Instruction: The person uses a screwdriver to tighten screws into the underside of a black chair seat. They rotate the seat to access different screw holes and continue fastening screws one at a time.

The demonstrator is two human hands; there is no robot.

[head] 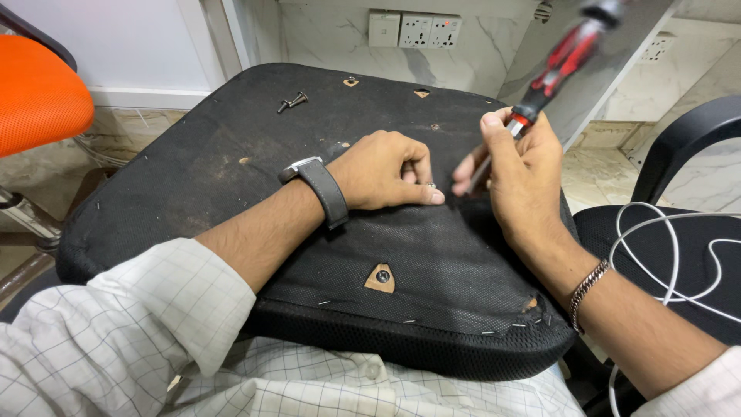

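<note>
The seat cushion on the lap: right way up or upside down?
Upside down. The seat cushion shows its stapled black underside, with bolt holes and a fitted bolt facing up.
</note>
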